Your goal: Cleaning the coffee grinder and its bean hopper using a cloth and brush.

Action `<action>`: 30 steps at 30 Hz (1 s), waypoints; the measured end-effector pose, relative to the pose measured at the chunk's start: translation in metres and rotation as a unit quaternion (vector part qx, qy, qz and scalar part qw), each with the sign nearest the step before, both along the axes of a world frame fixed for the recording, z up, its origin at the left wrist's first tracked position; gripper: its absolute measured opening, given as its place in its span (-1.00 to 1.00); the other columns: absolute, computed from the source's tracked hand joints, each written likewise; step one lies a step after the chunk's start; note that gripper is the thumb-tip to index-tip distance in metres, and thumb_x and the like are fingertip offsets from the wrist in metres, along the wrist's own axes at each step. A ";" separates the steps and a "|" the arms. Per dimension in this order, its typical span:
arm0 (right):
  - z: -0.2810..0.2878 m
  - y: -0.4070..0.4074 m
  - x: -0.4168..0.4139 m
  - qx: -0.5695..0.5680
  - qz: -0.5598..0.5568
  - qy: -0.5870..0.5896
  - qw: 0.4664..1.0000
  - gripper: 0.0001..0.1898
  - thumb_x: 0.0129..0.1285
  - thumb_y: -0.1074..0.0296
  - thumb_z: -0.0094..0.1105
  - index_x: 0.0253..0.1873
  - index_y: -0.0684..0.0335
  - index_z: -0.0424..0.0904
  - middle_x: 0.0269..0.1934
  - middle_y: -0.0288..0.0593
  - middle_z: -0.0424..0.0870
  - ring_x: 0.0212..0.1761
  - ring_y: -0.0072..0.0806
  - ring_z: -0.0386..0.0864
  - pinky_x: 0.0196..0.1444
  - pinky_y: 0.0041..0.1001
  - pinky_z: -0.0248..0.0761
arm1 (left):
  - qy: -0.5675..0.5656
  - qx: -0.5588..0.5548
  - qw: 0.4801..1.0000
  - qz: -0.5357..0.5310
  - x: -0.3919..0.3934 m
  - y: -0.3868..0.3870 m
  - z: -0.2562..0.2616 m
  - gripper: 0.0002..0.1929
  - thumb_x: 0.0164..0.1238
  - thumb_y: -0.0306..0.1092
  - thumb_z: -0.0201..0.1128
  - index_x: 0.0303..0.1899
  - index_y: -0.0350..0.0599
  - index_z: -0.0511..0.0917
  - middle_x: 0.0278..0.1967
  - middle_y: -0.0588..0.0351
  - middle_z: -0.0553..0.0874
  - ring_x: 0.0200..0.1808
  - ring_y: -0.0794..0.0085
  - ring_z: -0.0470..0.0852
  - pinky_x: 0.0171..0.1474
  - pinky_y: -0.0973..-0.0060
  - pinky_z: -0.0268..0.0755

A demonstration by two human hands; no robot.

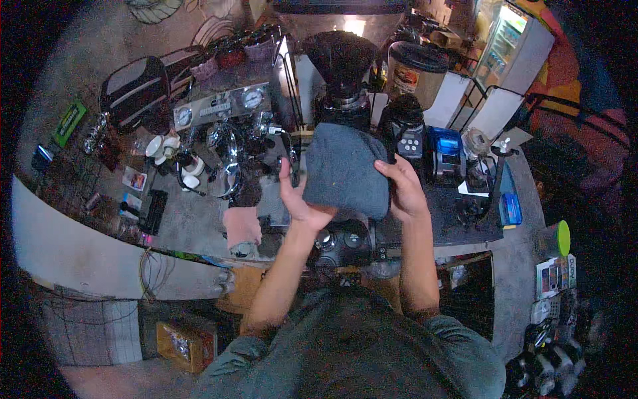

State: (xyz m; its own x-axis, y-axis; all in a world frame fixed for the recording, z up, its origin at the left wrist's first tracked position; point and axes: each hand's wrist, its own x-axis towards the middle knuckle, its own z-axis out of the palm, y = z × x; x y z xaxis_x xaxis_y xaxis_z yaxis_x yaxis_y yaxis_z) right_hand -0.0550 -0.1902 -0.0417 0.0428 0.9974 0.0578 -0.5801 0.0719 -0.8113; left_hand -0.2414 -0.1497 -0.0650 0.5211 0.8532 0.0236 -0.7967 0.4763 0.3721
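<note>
A folded blue-grey cloth (346,172) is held up in front of me, above the counter's edge. My right hand (409,192) grips its right side, with the thumb on the near face and the fingers hidden behind. At the lower left, my left hand (303,205) supports the cloth; its thumb points up, apart from the fabric, and its fingers are mostly covered. Directly behind the cloth stands a coffee grinder (344,102) with a dark hopper. Left of my hands is an espresso machine (222,105) with two round gauges. A pink cloth (241,224) lies near the front edge.
A dark-lidded tub (417,75) stands at the back right, near a small black appliance with buttons (409,142) and a blue device (445,154). White cups (162,148) sit on the left. A green-lidded container (560,238) is far right. A lit display fridge (508,45) stands beyond.
</note>
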 end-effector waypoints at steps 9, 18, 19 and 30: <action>0.013 0.005 -0.013 0.015 -0.018 -0.004 1.000 -0.61 0.33 0.39 0.25 0.19 0.37 0.44 0.06 -0.08 0.64 0.09 -0.38 0.59 0.21 -0.33 0.44 | -0.134 -0.104 0.985 -0.037 0.040 -0.030 0.000 0.22 -0.21 0.81 -0.04 0.40 0.00 0.32 0.37 0.14 0.44 0.36 0.18 0.40 0.44 0.19 0.14; -0.011 0.016 -0.016 0.023 -0.039 -0.098 0.994 -0.65 0.36 0.36 0.24 0.15 0.40 0.45 0.00 -0.14 0.64 0.06 -0.41 0.58 0.14 -0.41 0.43 | 0.018 0.091 0.995 0.044 0.034 -0.016 -0.004 -0.14 0.26 0.42 0.08 0.34 -0.16 0.35 0.31 0.09 0.47 0.31 0.26 0.44 0.40 0.22 0.22; -0.013 0.018 -0.016 0.033 -0.060 -0.185 0.980 -0.65 0.36 0.34 0.24 0.13 0.41 0.45 -0.04 -0.15 0.65 0.04 -0.42 0.59 0.10 -0.42 0.44 | 0.114 0.077 0.988 0.075 0.035 -0.013 0.007 -0.32 0.45 0.24 0.06 0.31 -0.17 0.38 0.25 0.08 0.53 0.26 0.27 0.49 0.36 0.23 0.28; 0.161 0.063 0.054 0.336 -0.368 -0.411 0.764 -0.86 0.30 0.35 0.22 -0.19 0.32 0.61 -0.36 -0.21 0.69 -0.31 -0.57 0.62 -0.16 -0.51 0.48 | 0.280 0.118 0.849 0.432 0.010 0.090 0.125 -0.55 0.46 0.01 0.20 -0.09 -0.32 0.63 -0.22 0.08 0.71 -0.28 0.42 0.65 -0.17 0.43 0.51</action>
